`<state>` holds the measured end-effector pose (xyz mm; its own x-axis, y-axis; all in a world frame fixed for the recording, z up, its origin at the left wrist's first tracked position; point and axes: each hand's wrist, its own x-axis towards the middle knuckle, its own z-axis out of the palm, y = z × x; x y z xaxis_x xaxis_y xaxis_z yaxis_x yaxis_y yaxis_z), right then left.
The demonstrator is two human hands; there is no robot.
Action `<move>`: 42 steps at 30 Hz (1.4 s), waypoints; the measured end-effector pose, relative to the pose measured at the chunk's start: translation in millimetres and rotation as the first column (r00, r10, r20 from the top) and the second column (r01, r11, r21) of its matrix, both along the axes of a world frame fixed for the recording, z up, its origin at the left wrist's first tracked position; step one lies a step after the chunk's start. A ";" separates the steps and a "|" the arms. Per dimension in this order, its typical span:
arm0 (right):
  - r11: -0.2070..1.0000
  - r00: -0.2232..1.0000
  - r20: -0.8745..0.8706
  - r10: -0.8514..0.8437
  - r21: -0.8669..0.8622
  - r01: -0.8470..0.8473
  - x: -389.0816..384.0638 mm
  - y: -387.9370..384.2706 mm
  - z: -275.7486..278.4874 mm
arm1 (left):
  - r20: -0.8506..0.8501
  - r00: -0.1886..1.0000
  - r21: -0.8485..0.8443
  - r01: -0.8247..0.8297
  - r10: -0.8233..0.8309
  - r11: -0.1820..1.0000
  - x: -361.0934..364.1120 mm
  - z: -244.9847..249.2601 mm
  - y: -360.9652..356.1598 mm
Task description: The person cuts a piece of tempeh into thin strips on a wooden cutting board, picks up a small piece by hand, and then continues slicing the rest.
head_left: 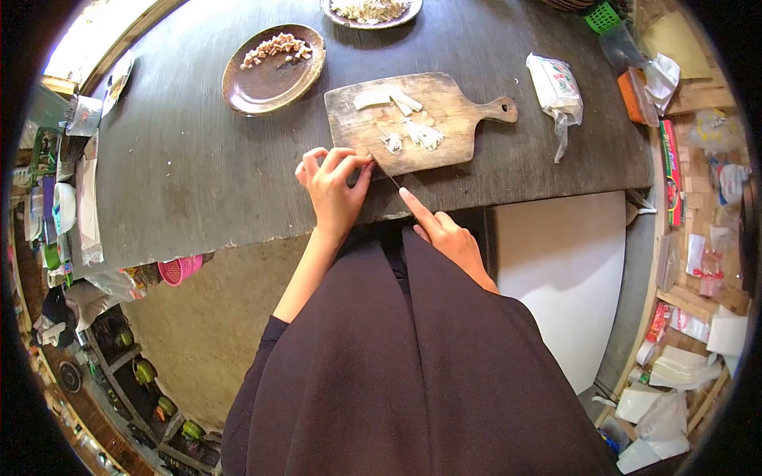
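Fingers point(340, 161) of the left hand point(333, 190) are being pressed, half-curled, onto the near corner of the wooden cutting board point(454, 99), probably to steady it; a knife point(387, 176) is being gripped by the right hand point(446, 234) near white chopped pieces point(421, 135).

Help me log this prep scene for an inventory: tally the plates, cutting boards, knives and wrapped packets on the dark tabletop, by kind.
Brown plates: 2
Cutting board: 1
Knife: 1
White packet: 1
Total: 5
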<state>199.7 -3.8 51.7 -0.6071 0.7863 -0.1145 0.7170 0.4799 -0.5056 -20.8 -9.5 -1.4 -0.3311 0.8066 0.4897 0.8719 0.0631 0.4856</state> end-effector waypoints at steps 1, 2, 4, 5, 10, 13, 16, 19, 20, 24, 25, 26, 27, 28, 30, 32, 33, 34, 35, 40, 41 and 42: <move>1.000 1.000 0.000 0.001 -0.001 -0.001 -0.1 -0.1 -0.4 | 0.002 1.000 -0.002 0.002 -0.002 1.000 -0.2 -0.3 -0.1; 1.000 1.000 -0.003 0.002 0.000 -0.002 0.1 -0.1 -1.0 | 0.002 1.000 -0.003 0.001 -0.001 1.000 -0.4 0.0 -0.3; 1.000 1.000 -0.005 0.003 0.002 -0.003 0.0 -0.6 -0.7 | 0.015 1.000 -0.009 0.009 -0.009 1.000 -0.5 1.0 -0.4; 1.000 1.000 -0.004 0.003 -0.001 -0.003 -0.4 -1.0 0.1 | 0.016 1.000 -0.010 0.009 -0.009 1.000 -0.5 0.8 -0.3; 1.000 1.000 -0.001 0.007 -0.002 -0.007 0.9 -0.7 -3.2 | 0.018 1.000 -0.003 0.003 -0.003 1.000 -0.4 -1.1 -0.3; 0.999 1.000 0.006 -0.004 -0.031 0.004 0.8 -1.5 0.3 | 0.021 1.000 -0.006 -0.004 0.004 1.000 0.5 1.0 0.2; 0.999 1.000 0.013 -0.010 -0.048 0.010 -0.1 -2.4 4.1 | 0.012 1.000 0.005 -0.012 0.012 1.000 0.9 3.1 0.2; 0.997 1.000 0.002 -0.010 -0.076 0.010 0.7 -2.4 7.1 | 0.032 0.999 -0.005 -0.001 0.001 1.000 0.0 1.2 -0.1; 0.997 1.000 0.011 -0.003 -0.071 0.004 1.2 -2.5 5.6 | 0.032 0.999 -0.005 -0.002 0.002 1.000 0.0 1.2 -0.1; 0.999 1.000 0.000 -0.004 -0.047 0.004 1.3 -3.2 2.1 | 0.020 1.000 -0.008 -0.009 0.010 1.000 0.8 1.6 -0.1; 0.999 1.000 0.000 -0.003 -0.048 0.003 0.9 -3.0 0.9 | 0.012 1.000 -0.003 -0.016 0.016 1.000 0.7 1.5 -0.2; 1.000 1.000 0.011 0.005 -0.027 -0.004 0.6 -2.6 -0.4 | 0.012 1.000 -0.003 -0.016 0.016 1.000 0.6 1.4 -0.1; 1.000 1.000 0.023 0.012 -0.006 -0.012 0.0 -2.1 -0.8 | 0.023 1.000 0.002 -0.013 0.013 1.000 0.5 1.2 0.2; 1.000 1.000 0.024 0.012 -0.007 -0.011 -2.5 -1.5 -0.3 | 0.035 0.999 0.006 -0.010 0.010 1.000 0.9 0.8 0.3; 0.998 0.998 0.058 -0.022 -0.061 0.026 -10.0 -0.2 2.0 | 0.031 0.999 0.003 -0.012 0.012 1.000 0.8 -0.3 -0.1; 0.999 0.999 0.039 -0.019 0.037 0.017 -10.6 -0.3 -12.2 | 0.028 1.000 0.004 -0.011 0.011 1.000 2.1 -1.5 -0.5; 0.991 1.000 0.016 -0.010 0.137 0.008 -11.4 0.3 -17.3 | 0.026 1.000 0.001 -0.009 0.009 1.000 1.9 -1.8 -0.4; 0.990 1.000 0.010 -0.008 0.142 0.007 -9.7 0.1 -18.1 | 0.021 1.000 -0.001 -0.011 0.011 1.000 0.3 -1.5 -0.2; 0.991 1.000 0.015 0.000 0.131 -0.002 -4.8 -1.4 -17.6 | 0.016 1.000 0.004 -0.015 0.015 1.000 -0.7 -1.5 -0.3; 0.993 1.000 0.009 -0.017 0.121 0.016 7.4 0.0 -20.9 | 0.016 0.999 -0.003 -0.032 0.032 0.999 3.8 3.3 -0.6; 0.991 0.999 -0.005 -0.033 0.129 0.033 7.4 1.7 -21.5 | 0.013 0.999 0.005 -0.033 0.033 0.999 3.8 3.4 -0.2; 0.989 0.999 -0.020 -0.049 0.135 0.051 5.9 3.2 -19.1 | 0.014 0.999 0.006 -0.033 0.033 0.999 3.8 3.2 0.0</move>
